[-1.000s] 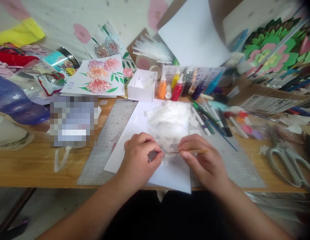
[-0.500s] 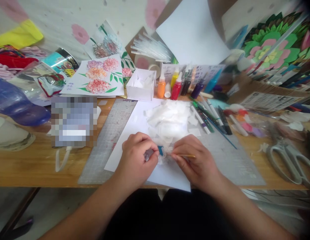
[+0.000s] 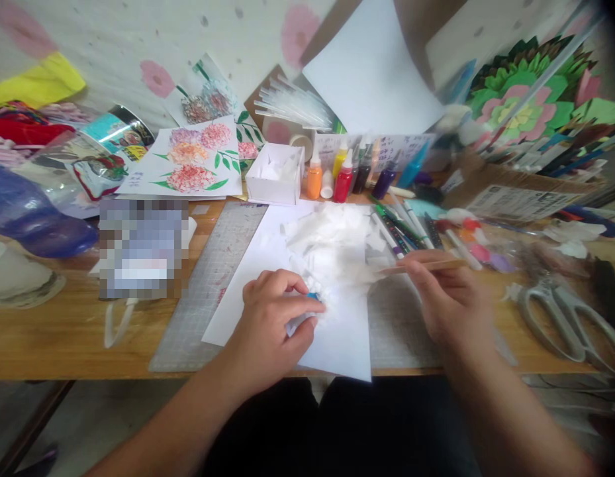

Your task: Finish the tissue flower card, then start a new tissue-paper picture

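My left hand is low over a white paper sheet, its fingers curled around a small blue piece among white paper scraps. The thumb and index tips are close together; the fingers partly hide what lies under them. To the right, my right hand, blurred by motion, pinches a thin wooden stick. The stick's left end points toward a heap of thin white paper pieces on the sheet. A smeared whitish patch lies near that end; I cannot make out what it is.
Behind the heap stand a small white box and several paint bottles. Pens lie right of the heap. Large scissors rest at the right. A grey cutting mat is under the sheet; a blurred-out device sits left.
My right hand has moved right, away from my left hand, carrying the wooden stick. My left hand stays nearly in place, its fingers slightly more stretched. The whole view has shifted a little.
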`<state>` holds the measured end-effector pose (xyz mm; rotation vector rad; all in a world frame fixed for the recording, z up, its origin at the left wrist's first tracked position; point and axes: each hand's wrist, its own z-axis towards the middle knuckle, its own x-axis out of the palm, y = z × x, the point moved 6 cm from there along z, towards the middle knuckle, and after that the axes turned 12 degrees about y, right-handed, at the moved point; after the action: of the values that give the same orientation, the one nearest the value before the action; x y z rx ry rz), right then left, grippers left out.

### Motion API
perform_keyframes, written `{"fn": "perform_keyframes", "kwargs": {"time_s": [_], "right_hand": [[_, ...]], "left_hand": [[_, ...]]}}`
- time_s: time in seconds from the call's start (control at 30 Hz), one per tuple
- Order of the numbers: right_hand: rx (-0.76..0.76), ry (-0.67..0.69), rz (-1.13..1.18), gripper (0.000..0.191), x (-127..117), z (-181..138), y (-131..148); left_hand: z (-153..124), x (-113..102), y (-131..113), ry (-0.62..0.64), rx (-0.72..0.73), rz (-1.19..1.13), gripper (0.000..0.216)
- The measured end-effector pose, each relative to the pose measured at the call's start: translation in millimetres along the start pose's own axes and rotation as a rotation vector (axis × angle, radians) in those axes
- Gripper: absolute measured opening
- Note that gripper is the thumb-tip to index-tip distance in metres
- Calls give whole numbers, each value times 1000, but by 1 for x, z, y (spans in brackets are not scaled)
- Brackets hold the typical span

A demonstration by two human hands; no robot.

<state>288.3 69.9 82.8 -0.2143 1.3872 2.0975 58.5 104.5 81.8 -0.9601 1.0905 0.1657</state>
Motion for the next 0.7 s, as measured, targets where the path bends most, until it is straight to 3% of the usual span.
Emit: {"fn": "perform_keyframes", "kwargs": {"time_s": [0.13, 0.37, 0.53, 0.63, 0.7], "right_hand": [[-64, 100, -77, 10, -6, 5, -5], [-140, 303, -254, 14, 14, 7, 8], [-58, 211, -275, 20, 5, 6, 4], [-20, 126, -104, 18, 2, 1, 13], [-75, 137, 46, 13, 8, -3, 27]], "left_hand": [[0, 1, -2, 26, 42, 46, 26], [-2, 2, -1, 29, 58, 59, 26], [-4, 0, 0, 3, 57, 25, 27], [-3, 1, -1, 20, 51, 24, 28], [-3, 1, -1, 25, 42, 30, 29]]}}
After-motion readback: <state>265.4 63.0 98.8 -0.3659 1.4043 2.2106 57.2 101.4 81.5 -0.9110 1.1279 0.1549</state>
